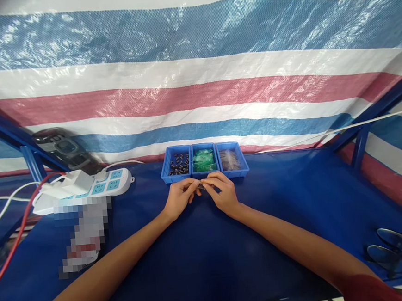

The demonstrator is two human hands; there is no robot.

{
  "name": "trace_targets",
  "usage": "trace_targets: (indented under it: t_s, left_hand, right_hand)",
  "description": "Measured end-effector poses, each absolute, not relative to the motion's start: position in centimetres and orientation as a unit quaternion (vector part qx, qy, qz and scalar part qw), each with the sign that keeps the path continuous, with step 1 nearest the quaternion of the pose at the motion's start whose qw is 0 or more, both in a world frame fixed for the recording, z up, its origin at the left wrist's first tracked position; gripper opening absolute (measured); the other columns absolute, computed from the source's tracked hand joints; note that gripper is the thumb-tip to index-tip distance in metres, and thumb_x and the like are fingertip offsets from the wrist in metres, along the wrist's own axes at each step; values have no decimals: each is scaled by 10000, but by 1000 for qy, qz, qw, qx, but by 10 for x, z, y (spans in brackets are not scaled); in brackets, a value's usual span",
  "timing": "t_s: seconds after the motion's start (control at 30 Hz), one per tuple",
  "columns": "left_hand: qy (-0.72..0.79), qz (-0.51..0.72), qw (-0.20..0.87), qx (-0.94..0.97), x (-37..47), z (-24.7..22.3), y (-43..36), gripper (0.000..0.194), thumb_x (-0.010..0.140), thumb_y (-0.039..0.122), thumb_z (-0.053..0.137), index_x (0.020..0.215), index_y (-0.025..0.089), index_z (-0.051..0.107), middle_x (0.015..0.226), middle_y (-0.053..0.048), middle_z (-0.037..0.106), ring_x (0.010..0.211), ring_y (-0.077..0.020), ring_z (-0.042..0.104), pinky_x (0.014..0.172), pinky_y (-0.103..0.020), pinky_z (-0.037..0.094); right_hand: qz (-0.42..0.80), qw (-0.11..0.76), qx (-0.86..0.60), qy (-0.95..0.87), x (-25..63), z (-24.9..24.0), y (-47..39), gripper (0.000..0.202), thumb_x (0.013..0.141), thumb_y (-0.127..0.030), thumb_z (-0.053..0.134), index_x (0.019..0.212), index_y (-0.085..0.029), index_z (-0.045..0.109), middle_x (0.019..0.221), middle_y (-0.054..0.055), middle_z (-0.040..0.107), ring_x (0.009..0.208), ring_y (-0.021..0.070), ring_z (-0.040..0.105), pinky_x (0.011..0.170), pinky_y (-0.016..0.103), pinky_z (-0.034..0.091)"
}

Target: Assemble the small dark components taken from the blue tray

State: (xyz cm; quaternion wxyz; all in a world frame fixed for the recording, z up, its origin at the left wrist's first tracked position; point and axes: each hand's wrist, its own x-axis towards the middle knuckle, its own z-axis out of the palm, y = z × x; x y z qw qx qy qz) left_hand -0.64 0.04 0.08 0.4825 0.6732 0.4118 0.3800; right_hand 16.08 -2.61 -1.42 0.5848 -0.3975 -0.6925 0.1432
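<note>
My left hand (181, 197) and my right hand (222, 194) meet in front of the bins, fingertips pinched around a small dark part (201, 186) that is mostly hidden. Just beyond them, three blue bins stand side by side. Small black and metallic pieces lie in the left bin (166, 175). Green items in clear plastic fill the middle bin (204, 174), and the right bin (243, 169) has clear plastic bags whose contents are hard to make out.
A white power strip (120, 187) with plugged-in adapters and cables lies at the left, beside a pixelated object (89, 229). Eyeglasses (386, 252) rest at the right on the blue table (203, 261). Blue frame bars and a striped sheet (197, 97) stand behind.
</note>
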Motion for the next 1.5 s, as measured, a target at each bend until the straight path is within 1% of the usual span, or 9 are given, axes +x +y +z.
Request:
trace_targets:
  t_s: [0.2, 0.4, 0.53, 0.7, 0.83, 1.03, 1.13, 1.27, 1.5]
  left_hand:
    - [408, 409, 509, 638, -6, 5, 1, 385, 896, 457, 497, 930, 114, 670, 661, -37, 642, 404, -67, 483, 378, -185, 357]
    - [401, 440, 500, 629, -7, -2, 3, 311, 823, 401, 636, 972, 129, 654, 577, 14, 565, 408, -66, 469, 374, -178, 334]
    - [397, 442, 483, 643, -9, -3, 2, 280, 845, 379, 614, 986, 139, 644, 597, 14, 565, 425, -65, 473, 391, -180, 346]
    - [391, 439, 465, 662, -7, 2, -2, 280, 831, 366, 627, 1016, 155, 638, 685, -4, 612, 441, -61, 471, 427, -193, 394]
    - [402, 456, 462, 646, -5, 2, -3, 384, 793, 376, 666, 1115, 184, 584, 862, -32, 650, 453, -48, 469, 413, -183, 395]
    - [420, 405, 477, 658, -6, 1, 1, 298, 838, 417, 601, 831, 125, 663, 632, -12, 606, 426, -51, 436, 403, -175, 358]
    - [412, 410, 494, 647, -6, 4, 1, 346, 868, 446, 544, 824, 122, 657, 653, -29, 634, 409, -58, 449, 384, -181, 351]
    - [391, 418, 521, 633, -6, 4, 1, 440, 910, 480, 449, 835, 100, 656, 681, -65, 655, 422, -81, 498, 386, -198, 372]
    - [399, 436, 457, 665, -5, -4, -1, 303, 839, 411, 611, 929, 130, 682, 496, 25, 531, 415, -78, 471, 408, -190, 374]
  right_hand:
    - [145, 570, -386, -711, 160, -12, -25, 222, 914, -196, 508, 963, -222, 723, 934, 81, 619, 841, 183, 613, 709, 317, 542]
    - [170, 562, -393, -707, 161, -8, -28, 232, 904, -211, 494, 1044, -206, 679, 1013, 94, 626, 946, 207, 609, 822, 360, 542]
    - [206, 566, -420, -678, 160, -10, -25, 210, 892, -245, 531, 1063, -189, 639, 1004, 93, 620, 847, 180, 617, 684, 283, 560]
    - [217, 551, -435, -678, 159, -12, -22, 196, 890, -259, 550, 1046, -173, 632, 958, 81, 632, 818, 176, 616, 672, 272, 538]
    - [199, 541, -444, -686, 160, -12, -24, 115, 887, -259, 552, 880, -186, 640, 777, 36, 612, 688, 159, 583, 637, 272, 513]
    - [163, 581, -410, -684, 160, -10, -25, 181, 901, -204, 505, 798, -199, 654, 833, 59, 613, 754, 174, 597, 701, 310, 518]
    - [154, 579, -393, -697, 161, -11, -24, 215, 907, -183, 495, 838, -214, 697, 864, 69, 634, 825, 188, 615, 768, 337, 520]
    - [157, 575, -395, -699, 162, -12, -24, 240, 910, -193, 491, 848, -230, 720, 884, 66, 646, 830, 189, 624, 754, 340, 528]
    - [196, 564, -417, -685, 164, -9, -28, 173, 894, -251, 500, 957, -187, 648, 884, 74, 630, 771, 178, 613, 682, 297, 529]
